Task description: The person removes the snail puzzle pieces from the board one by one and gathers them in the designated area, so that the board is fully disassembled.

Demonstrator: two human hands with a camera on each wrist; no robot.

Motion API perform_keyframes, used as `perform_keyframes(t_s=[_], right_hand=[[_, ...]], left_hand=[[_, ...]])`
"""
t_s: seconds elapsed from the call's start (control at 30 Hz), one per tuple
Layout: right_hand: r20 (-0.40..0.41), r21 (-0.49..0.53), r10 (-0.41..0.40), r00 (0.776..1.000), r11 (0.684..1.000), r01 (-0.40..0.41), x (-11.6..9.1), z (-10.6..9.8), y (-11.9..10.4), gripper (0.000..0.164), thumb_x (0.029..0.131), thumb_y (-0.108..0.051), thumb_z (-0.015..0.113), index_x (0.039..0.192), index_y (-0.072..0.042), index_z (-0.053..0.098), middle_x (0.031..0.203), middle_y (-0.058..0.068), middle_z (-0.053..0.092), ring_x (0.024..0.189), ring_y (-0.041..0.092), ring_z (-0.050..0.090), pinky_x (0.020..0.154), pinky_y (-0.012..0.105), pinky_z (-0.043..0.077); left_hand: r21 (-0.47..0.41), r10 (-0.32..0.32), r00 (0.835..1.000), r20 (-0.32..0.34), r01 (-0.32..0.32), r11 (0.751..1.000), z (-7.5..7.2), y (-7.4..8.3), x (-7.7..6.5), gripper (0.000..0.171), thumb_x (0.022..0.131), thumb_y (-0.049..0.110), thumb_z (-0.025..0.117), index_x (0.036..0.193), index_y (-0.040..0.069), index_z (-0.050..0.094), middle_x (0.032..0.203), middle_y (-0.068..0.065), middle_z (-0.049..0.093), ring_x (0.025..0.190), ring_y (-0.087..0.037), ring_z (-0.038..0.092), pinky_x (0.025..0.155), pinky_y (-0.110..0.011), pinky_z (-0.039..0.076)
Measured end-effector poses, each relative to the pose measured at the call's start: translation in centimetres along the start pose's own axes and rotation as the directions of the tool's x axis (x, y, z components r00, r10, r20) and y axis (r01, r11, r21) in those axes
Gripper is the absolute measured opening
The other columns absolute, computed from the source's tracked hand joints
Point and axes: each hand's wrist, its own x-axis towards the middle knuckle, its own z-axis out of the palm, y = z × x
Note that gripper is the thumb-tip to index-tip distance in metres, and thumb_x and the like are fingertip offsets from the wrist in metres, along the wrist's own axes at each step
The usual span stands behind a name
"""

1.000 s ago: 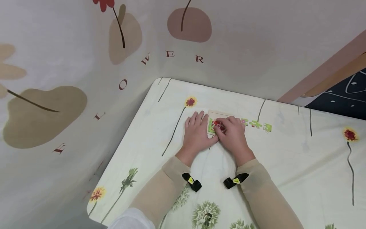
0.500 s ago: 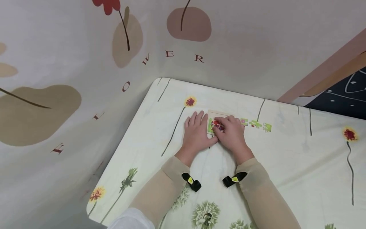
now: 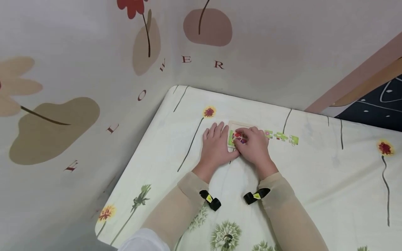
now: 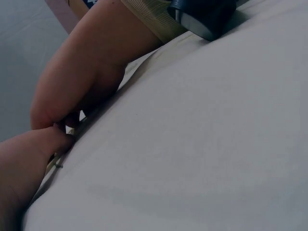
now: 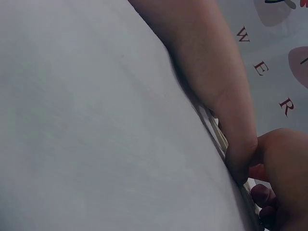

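A small wooden puzzle board (image 3: 242,123) with a pale rim lies on the cloth, partly covered by both hands. My left hand (image 3: 215,144) rests flat along its left side, fingers extended, the thumb reaching along the near edge. Over the board, my right hand (image 3: 255,146) pinches a red and purple puzzle piece (image 3: 238,137) between thumb and index finger. Green shows in the board's left part, beside this piece. In the left wrist view the right hand (image 4: 82,77) bends down over the board, close to the left thumb (image 4: 60,139). The right hand's palm hides the board's right part.
Three loose green puzzle pieces lie in a row to the right: one with a pink spot (image 3: 268,134), a middle one (image 3: 280,136) and an outer one (image 3: 293,140). A flower-print cloth (image 3: 314,174) covers the table. A printed curtain (image 3: 267,69) stands behind it.
The right hand and forearm have shifted very slightly left, fingers still at the red and purple piece. The left hand, board and loose pieces stay in place.
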Motion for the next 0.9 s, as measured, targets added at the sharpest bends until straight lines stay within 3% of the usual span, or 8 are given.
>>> perform_keyframes(t_s=[0.63, 0.9], right_hand=[[-0.021, 0.037, 0.009, 1.0, 0.999, -0.008, 0.04, 0.29, 0.26, 0.036, 0.093, -0.025, 0.079, 0.128, -0.016, 0.073, 0.113, 0.01, 0.065, 0.109, 0.035, 0.052, 0.101, 0.063, 0.031], [-0.083, 0.046, -0.049, 0.995, 0.998, 0.052, -0.17, 0.63, 0.53, 0.037, 0.092, -0.021, 0.083, 0.127, -0.013, 0.074, 0.109, 0.01, 0.068, 0.105, 0.034, 0.054, 0.1, 0.062, 0.032]], left_hand=[[-0.013, 0.007, 1.0, -0.018, -0.007, 1.0, 0.17, -0.07, -0.01, 0.097, 0.09, 0.072, 0.064, 0.164, 0.014, 0.04, 0.172, -0.008, 0.031, 0.16, -0.031, 0.018, 0.126, -0.054, 0.015], [-0.02, 0.012, 1.0, -0.011, -0.012, 1.0, 0.0, -0.08, -0.12, 0.097, 0.091, 0.072, 0.063, 0.165, 0.014, 0.039, 0.173, -0.008, 0.03, 0.161, -0.031, 0.017, 0.127, -0.055, 0.014]])
